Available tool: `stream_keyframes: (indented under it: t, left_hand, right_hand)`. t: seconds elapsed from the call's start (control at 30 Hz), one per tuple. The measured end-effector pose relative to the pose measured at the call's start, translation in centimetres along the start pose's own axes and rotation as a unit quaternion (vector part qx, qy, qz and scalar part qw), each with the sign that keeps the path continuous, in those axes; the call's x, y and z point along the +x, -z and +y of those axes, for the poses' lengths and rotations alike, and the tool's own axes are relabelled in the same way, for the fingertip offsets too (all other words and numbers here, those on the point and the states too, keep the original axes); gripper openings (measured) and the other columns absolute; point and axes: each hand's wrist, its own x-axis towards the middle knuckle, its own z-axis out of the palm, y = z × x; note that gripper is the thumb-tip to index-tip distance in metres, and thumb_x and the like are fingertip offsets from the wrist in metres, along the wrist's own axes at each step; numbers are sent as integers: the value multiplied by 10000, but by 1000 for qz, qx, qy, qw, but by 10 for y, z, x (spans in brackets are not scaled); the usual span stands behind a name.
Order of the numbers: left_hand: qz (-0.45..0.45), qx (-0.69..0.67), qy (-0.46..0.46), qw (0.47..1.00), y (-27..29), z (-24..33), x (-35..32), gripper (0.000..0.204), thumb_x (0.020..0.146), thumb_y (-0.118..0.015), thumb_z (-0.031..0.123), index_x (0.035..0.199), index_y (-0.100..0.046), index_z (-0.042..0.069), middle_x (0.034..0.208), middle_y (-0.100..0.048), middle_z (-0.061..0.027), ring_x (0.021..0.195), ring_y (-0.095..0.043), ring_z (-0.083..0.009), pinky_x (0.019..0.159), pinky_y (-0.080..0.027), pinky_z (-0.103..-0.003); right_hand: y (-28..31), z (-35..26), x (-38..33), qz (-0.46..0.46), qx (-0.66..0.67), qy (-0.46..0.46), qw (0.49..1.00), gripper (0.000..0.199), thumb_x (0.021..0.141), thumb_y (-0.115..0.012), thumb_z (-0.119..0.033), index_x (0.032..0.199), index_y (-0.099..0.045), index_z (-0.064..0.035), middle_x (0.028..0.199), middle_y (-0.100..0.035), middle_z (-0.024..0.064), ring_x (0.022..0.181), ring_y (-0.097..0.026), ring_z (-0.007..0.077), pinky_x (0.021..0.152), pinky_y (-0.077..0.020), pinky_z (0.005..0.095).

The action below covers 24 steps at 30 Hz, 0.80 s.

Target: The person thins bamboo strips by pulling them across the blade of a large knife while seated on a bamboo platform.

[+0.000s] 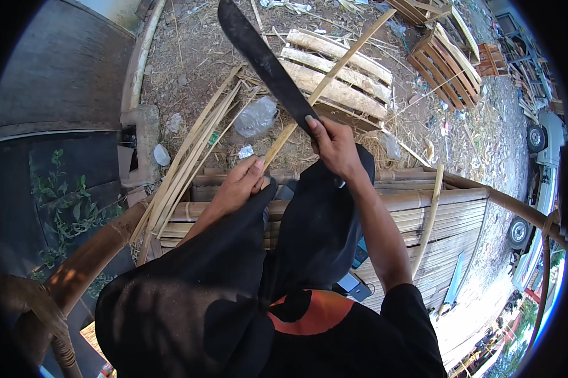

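My right hand [335, 146] is wrapped round the handle end of a machete [265, 63], its thumb laid along the dark blade. The blade points up and to the left, crossing over a long, pale bamboo strip [347, 58]. Closed on the strip's near end is my left hand [238, 186], close to my left knee. From there the strip slants away to the upper right. Most of the machete's handle is hidden in my right hand. Whether the blade's edge touches the strip, I cannot tell.
A bundle of split bamboo strips [189, 151] leans at the left. Wooden slatted crates [340, 72] lie on the littered ground ahead, near a clear plastic bag [257, 116]. I sit on a bamboo bench [448, 220], with a phone [354, 286] beside me. A vehicle [545, 183] stands far right.
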Motion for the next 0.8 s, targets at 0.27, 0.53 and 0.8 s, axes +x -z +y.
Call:
stream_keyframes:
  t: [0.27, 0.53, 0.8]
  left_hand:
    - [-1, -18, 25, 1000, -4, 1, 1, 343, 1056, -393, 321, 823, -422, 71, 623, -324, 29, 565, -330, -76, 527, -286, -240]
    - [-9, -4, 21, 1000, -10, 12, 0, 343, 1054, -396, 327, 835, -444, 68, 632, -332, 35, 572, -325, -69, 536, -294, -246]
    - [-17, -40, 22, 999, 3, 8, -4, 336, 1062, -365, 318, 851, -442, 69, 632, -338, 37, 567, -304, -65, 535, -285, -245]
  right_hand:
    - [-3, 3, 0, 21, 45, -68, 996, 470, 992, -531, -412, 785, -603, 3, 538, -492, 48, 494, -447, 106, 493, -381, 303]
    - [31, -9, 20, 77, 102, -82, 988, 513, 993, -482, -494, 875, -623, -15, 527, -485, -21, 446, -459, 49, 408, -345, 213]
    - [-3, -20, 9, 0, 5, -22, 1000, 469, 994, -523, -410, 788, -609, 2, 538, -501, 56, 505, -469, 116, 507, -401, 307]
